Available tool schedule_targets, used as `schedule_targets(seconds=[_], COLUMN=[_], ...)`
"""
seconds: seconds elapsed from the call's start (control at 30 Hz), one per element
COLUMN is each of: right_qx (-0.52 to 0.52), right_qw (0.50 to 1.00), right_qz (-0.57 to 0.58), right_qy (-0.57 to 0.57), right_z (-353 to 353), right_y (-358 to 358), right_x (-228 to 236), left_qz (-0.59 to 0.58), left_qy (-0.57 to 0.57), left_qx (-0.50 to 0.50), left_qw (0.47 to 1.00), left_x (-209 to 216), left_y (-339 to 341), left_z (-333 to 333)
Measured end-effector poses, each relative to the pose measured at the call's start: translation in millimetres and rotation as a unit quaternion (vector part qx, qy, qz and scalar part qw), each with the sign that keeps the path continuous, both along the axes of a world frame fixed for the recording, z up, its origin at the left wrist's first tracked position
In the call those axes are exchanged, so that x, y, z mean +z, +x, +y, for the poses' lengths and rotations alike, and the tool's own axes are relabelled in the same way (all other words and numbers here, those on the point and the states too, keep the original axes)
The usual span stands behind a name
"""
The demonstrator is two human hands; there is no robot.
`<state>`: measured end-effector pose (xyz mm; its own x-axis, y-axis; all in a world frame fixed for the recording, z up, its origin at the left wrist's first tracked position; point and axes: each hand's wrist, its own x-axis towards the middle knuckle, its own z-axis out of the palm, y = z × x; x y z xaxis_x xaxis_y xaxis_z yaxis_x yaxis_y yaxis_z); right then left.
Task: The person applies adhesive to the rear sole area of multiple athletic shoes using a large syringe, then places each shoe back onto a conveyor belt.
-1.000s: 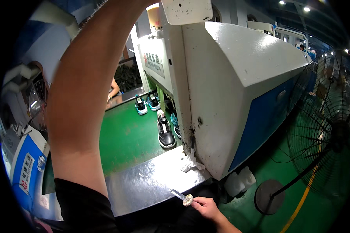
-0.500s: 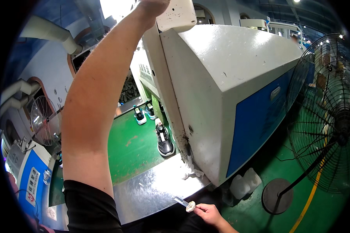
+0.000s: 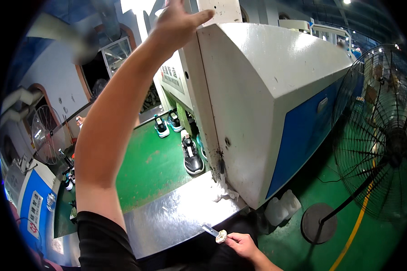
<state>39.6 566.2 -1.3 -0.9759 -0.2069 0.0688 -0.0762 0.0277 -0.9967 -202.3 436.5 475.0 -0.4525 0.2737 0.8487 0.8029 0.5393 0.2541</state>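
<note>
My left arm reaches up across the view. The left hand (image 3: pixel 181 22) is raised beside the top of a white machine housing (image 3: pixel 239 90); its thumb is spread to the right, and the upper fingers run out of the picture. I see nothing in that hand. Low in front of me, my right hand (image 3: pixel 242 246) pinches a small tool (image 3: pixel 211 230) with a clear, flat strip and a crusted whitish lump by my fingers. The strip points left over the edge of a shiny metal ledge (image 3: pixel 167 226). A black shoe (image 3: pixel 192 156) rests on the green belt beyond.
More shoes (image 3: pixel 161 126) sit farther along the belt (image 3: pixel 153 167). A crumpled white rag (image 3: pixel 224 190) lies at the housing's foot. To the right are white plastic jugs (image 3: pixel 282 207) and a standing fan (image 3: pixel 380 135). Another blue and white machine (image 3: pixel 31 203) is at the left.
My left hand has come down slightly into view, with its thumb now spread. The view has shifted a little. My right hand keeps the tool in about the same place.
</note>
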Motion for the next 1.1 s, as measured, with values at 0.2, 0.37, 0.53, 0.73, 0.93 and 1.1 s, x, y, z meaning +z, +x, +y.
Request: schedule_targets(seconds=[0.2,0.37,0.53,0.73,0.93,1.1], right_qx=[-0.007,0.081,0.132,0.065,-0.101,-0.162], right_qw=[0.998,0.985,0.969,0.985,0.867,0.812], right_qz=[0.006,-0.046,-0.073,0.159,0.326,0.230], right_qy=[-0.055,-0.146,-0.198,-0.004,0.363,0.511], right_z=[-5,-53,-118,-149,-67,-59], right_y=[4,-4,-10,-27,-103,-149], right_x=[1,13,18,13,49,58], left_qz=[-0.187,-0.495,-0.580,-0.562,-0.558,-0.554], left_qy=[0.072,0.172,0.211,0.358,0.478,0.509], left_qx=[-0.259,-0.214,-0.296,-0.281,-0.228,-0.242], left_qw=[0.945,0.825,0.729,0.691,0.639,0.612], left_x=[-198,-346,-404,-423,-425,-447], left_y=[91,170,192,193,171,174], left_z=[-113,-182,-182,-223,-278,-304])
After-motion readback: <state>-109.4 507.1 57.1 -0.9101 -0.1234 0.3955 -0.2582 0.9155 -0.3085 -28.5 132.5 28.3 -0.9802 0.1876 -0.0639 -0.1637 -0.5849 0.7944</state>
